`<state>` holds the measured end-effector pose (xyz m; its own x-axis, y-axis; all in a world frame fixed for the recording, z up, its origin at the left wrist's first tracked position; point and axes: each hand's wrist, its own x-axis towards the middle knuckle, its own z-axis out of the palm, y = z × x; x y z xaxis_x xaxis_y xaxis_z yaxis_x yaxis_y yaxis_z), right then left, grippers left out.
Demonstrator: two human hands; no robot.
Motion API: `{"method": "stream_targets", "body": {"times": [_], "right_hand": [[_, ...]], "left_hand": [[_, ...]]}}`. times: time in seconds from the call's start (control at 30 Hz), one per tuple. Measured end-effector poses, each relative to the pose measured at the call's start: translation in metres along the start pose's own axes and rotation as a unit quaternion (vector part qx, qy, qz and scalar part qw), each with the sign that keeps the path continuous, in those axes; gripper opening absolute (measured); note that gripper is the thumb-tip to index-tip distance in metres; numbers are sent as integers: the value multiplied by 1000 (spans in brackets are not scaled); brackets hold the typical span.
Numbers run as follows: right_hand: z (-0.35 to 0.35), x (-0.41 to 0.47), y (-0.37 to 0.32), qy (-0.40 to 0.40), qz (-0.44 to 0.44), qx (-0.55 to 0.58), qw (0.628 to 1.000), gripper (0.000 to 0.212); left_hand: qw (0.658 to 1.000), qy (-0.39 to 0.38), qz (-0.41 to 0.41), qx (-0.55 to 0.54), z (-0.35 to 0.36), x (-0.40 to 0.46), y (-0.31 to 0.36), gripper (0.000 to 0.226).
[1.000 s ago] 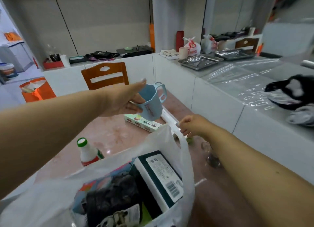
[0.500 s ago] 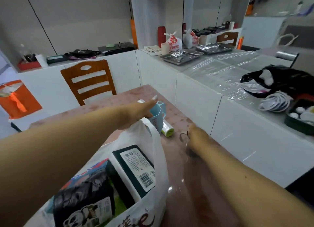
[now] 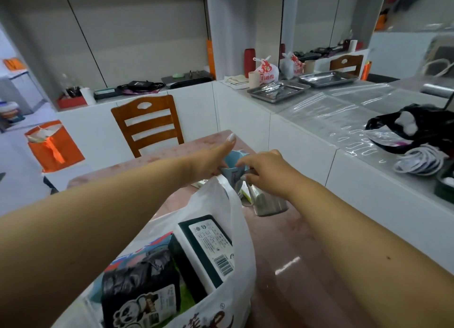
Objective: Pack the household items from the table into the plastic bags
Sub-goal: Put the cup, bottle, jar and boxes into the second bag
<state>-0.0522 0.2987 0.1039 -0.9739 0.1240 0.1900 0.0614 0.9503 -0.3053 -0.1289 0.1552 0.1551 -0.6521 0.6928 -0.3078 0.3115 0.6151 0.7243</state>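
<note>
Near frame centre, a light blue plastic mug (image 3: 232, 166) stands roughly upright, mouth up, long axis near vertical, just above the rim of the white plastic bag (image 3: 228, 204). It sits between both hands: the left hand (image 3: 208, 163) clasps its left wall, thumb raised; the right hand (image 3: 264, 172) pinches its right rim, fingers curled.

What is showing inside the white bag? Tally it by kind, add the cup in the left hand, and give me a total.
In the white bag:
Black panda packet: 1
Dark box with white label: 1
Blue-and-red packet: 1
Green packet, mostly hidden: 1
In the left hand:
Blue cup: 1
Total: 5
</note>
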Motion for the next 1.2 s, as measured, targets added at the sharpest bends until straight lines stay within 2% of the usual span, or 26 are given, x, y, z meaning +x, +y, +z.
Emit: {"method": "stream_targets", "body": {"times": [0.07, 0.17, 0.27, 0.47, 0.53, 0.6, 0.7, 0.77, 0.83, 0.93, 1.0, 1.13, 1.2], "right_hand": [[0, 4, -1, 10, 3, -10, 1000, 10], [-9, 11, -12, 35, -2, -37, 999, 13], [-35, 16, -34, 68, -34, -117, 990, 16], [-113, 9, -105, 188, -59, -163, 967, 22], [-124, 4, -132, 196, -76, -158, 965, 23], [-125, -2, -156, 172, -88, -128, 973, 21], [-115, -11, -183, 97, -93, -93, 987, 15], [-98, -19, -196, 36, -104, -89, 990, 10], [-78, -27, -204, -26, -120, -81, 989, 6], [-56, -37, -209, -95, -127, -75, 984, 7], [-50, -37, -211, -97, -131, -97, 982, 12], [-40, -27, -214, -60, -128, -131, 981, 14], [-32, -22, -216, -53, -136, -154, 977, 10]], "left_hand": [[1000, -4, 5, -6, -6, -4, -1, 73], [1000, 0, 13, -17, -16, -17, 1, 72], [998, 26, 28, -55, -32, -42, 10, 69], [966, 199, 143, -88, -75, -113, 16, 61], [949, 249, 156, -116, -86, -132, 10, 60], [935, 292, 148, -137, -93, -149, -3, 60], [940, 295, 91, -147, -95, -169, -27, 64], [948, 287, 7, -138, -90, -179, -39, 65], [951, 286, -103, -50, -85, -185, -51, 62], [922, 285, -205, 161, -78, -194, -69, 50], [907, 279, -232, 214, -75, -205, -75, 51], [899, 250, -265, 241, -69, -232, -71, 73], [891, 217, -290, 273, -63, -243, -68, 66]]}}
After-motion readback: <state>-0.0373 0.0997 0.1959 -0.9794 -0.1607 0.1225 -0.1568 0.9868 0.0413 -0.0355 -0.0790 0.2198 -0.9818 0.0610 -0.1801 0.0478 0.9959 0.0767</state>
